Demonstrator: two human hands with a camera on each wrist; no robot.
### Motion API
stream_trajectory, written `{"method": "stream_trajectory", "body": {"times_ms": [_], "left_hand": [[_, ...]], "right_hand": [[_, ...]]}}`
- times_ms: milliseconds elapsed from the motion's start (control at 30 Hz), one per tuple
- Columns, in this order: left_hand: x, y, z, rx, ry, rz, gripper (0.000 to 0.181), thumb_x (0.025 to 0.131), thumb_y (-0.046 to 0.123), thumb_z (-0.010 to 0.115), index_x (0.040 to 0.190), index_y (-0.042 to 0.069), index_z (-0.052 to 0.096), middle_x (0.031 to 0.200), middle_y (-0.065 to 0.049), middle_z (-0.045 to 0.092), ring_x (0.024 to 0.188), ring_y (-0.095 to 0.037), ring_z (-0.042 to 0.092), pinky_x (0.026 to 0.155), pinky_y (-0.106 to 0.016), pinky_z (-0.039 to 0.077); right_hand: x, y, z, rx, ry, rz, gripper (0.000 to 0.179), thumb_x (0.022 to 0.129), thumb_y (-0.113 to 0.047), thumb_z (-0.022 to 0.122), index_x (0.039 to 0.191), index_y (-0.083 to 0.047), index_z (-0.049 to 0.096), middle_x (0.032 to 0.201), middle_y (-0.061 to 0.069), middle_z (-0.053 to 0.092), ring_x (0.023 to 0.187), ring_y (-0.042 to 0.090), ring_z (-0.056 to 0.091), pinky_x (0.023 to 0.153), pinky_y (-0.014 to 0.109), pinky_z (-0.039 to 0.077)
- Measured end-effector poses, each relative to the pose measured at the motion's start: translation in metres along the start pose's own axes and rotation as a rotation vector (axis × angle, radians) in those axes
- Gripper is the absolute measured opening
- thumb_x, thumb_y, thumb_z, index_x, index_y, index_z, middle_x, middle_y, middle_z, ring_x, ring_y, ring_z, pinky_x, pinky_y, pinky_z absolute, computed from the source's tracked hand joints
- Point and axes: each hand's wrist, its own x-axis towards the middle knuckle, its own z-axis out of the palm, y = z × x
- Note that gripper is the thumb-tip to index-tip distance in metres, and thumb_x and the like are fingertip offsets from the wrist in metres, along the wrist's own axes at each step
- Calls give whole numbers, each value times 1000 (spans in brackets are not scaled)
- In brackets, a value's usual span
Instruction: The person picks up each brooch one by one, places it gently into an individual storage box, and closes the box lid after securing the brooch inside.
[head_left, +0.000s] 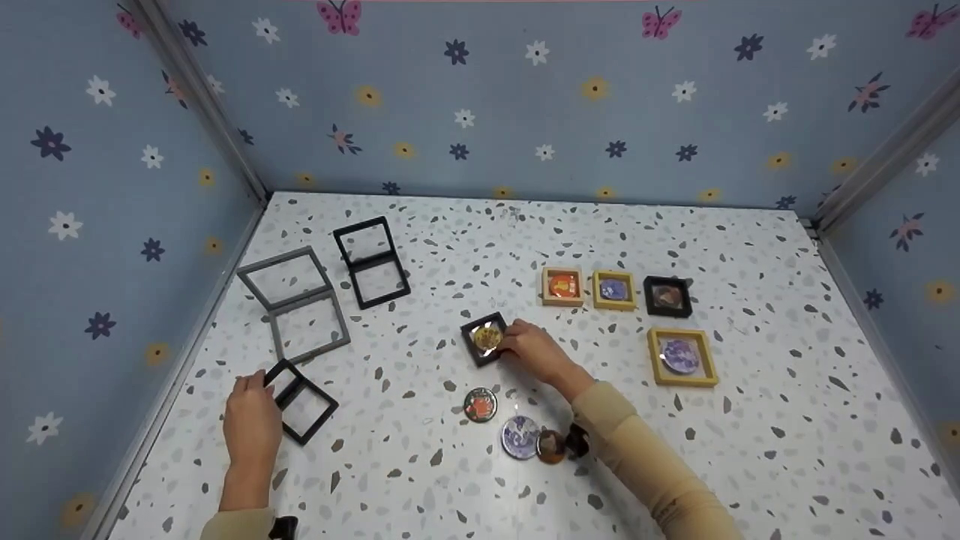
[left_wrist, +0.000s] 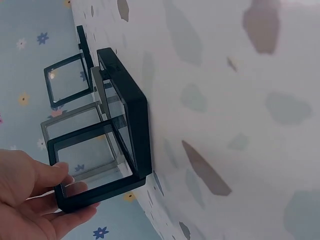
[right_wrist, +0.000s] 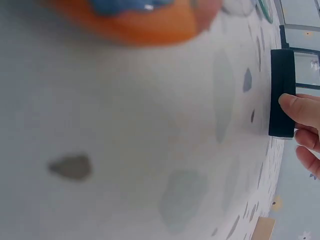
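Note:
My left hand (head_left: 253, 420) pinches the raised half of a small black hinged display frame (left_wrist: 135, 120) between thumb and fingers; its other half lies on the tabletop. Clear film fills both halves. Near the middle of the table, my right hand (head_left: 538, 351) grips the edge of a closed black frame (head_left: 470, 346) with a yellow round badge (head_left: 488, 337) inside. The thumb lies along the frame's side in the right wrist view. Below that frame are a green-rimmed red badge (head_left: 480, 405), a purple-and-white badge (head_left: 520, 437) and a brown badge (head_left: 550, 447), the last two overlapping.
At the left stand an opened grey frame (head_left: 309, 327) and an opened black frame (head_left: 381, 279). On the right sit closed frames with badges: pink (head_left: 563, 302), small yellow (head_left: 613, 304), black (head_left: 667, 312) and larger yellow (head_left: 706, 379). Flower-patterned walls (head_left: 525, 97) enclose the speckled table.

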Motion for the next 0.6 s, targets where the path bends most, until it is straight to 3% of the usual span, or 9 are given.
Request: {"method": "stream_trajectory", "body": {"times_ms": [367,600], "left_hand": [[-2,3,-1,-48,23,-20,19,83,-8,53,100,-16,57,89,-31,56,79,-45,55,62,-52,44],[-2,10,4,-98,19,-8,19,82,-8,55,99,-16,58,91,-31,57,83,-45,55,66,-51,44]], "right_hand": [[1,7,-2,-43,31,55,9,73,-6,70,82,-8,70,79,4,61,74,17,52,68,28,45],[2,11,-2,-41,33,94,9,73,-3,69,81,-6,70,79,6,60,75,19,52,69,29,46]]}}
